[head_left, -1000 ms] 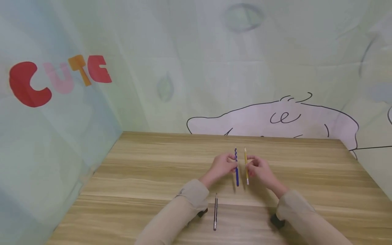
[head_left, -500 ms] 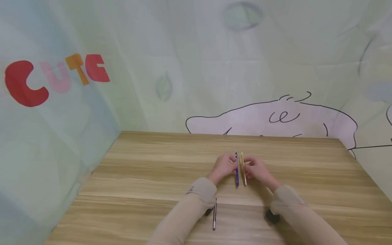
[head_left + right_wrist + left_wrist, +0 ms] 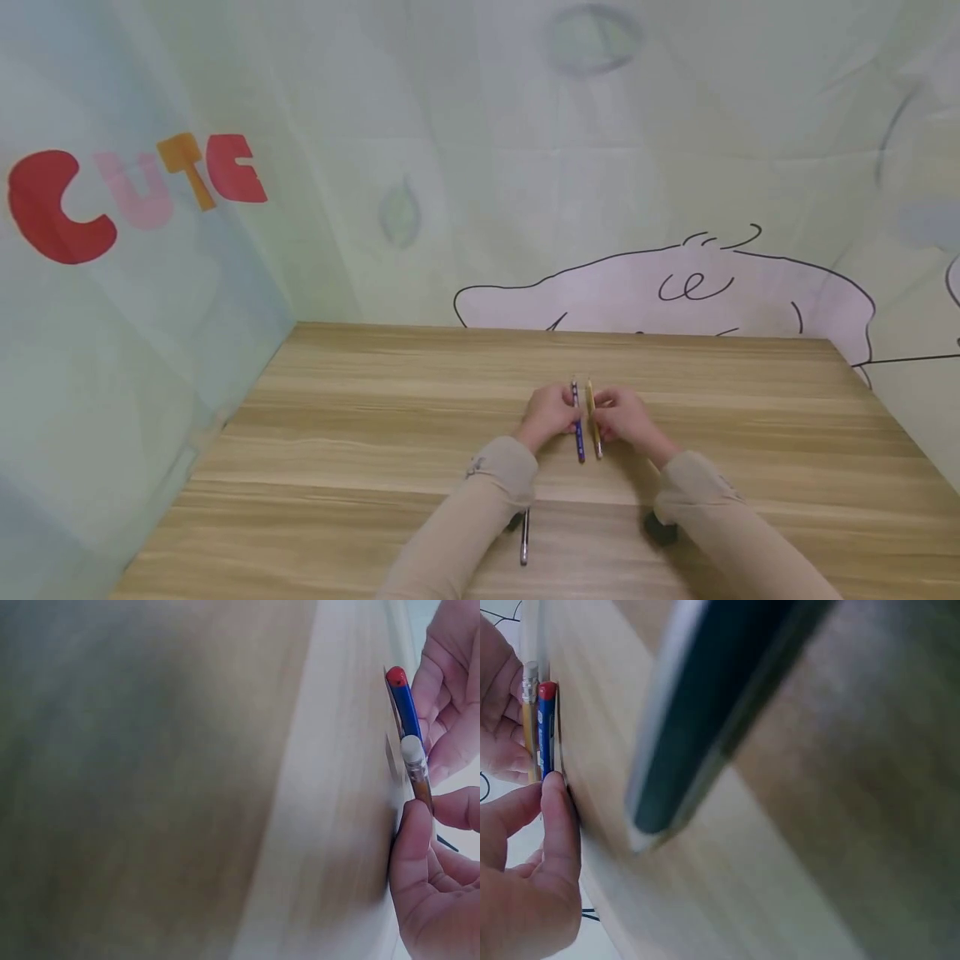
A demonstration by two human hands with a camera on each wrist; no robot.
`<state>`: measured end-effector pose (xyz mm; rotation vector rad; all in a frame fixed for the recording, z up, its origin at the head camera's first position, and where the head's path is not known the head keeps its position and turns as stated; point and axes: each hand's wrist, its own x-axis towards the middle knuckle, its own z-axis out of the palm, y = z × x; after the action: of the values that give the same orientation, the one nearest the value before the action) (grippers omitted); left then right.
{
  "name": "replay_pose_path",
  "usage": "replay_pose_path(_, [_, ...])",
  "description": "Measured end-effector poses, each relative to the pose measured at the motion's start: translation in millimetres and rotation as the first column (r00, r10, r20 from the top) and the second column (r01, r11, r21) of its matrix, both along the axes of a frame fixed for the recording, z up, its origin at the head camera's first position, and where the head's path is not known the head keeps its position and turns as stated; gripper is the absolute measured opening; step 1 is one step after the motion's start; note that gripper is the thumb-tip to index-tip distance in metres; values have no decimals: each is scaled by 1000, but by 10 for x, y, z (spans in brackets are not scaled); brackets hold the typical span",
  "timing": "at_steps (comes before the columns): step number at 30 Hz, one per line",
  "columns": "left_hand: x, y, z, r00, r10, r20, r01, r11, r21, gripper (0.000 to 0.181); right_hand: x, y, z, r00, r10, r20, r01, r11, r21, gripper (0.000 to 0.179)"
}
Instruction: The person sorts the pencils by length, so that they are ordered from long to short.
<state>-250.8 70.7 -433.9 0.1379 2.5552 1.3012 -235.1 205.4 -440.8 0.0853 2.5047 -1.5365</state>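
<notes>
Near the middle of the table, my left hand (image 3: 551, 412) pinches a blue pencil (image 3: 579, 440) between thumb and fingers. Its red end (image 3: 547, 690) faces toward me. Just to the right, my right hand (image 3: 624, 417) pinches a yellow pencil (image 3: 596, 433) with a white eraser in a metal ferrule (image 3: 413, 754). The two pencils lie side by side, nearly parallel, with a narrow gap between them in the head view and their points facing the far edge. A dark pencil (image 3: 524, 542) lies on the table by my left sleeve, which hides its tip; it looms large in the left wrist view.
The wood-grain table (image 3: 360, 400) reaches back to a printed cloth wall (image 3: 360, 208) with a cartoon animal drawing. On the left side cloth are coloured letters (image 3: 56, 208). Black wrist devices (image 3: 660, 529) show under the sleeves.
Both hands have come closer together and slightly nearer to me, narrowing the gap between the blue and yellow pencils. The left sleeve now covers the upper part of the dark pencil.
</notes>
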Motion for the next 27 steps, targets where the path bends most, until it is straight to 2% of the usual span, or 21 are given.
replay_pose_path(7, [9, 5, -1, 1000, 5, -23, -5, 1000, -28, 13, 9, -57, 16, 999, -39, 15, 37, 996, 80, 31])
replay_pose_path(12, [16, 17, 8, 1000, 24, -8, -24, 999, -36, 17, 10, -89, 26, 997, -72, 37, 68, 992, 110, 31])
replay_pose_path(27, [26, -2, -1, 1000, 14, -7, -14, 1000, -17, 20, 16, -94, 16, 997, -68, 39, 60, 982, 178, 33])
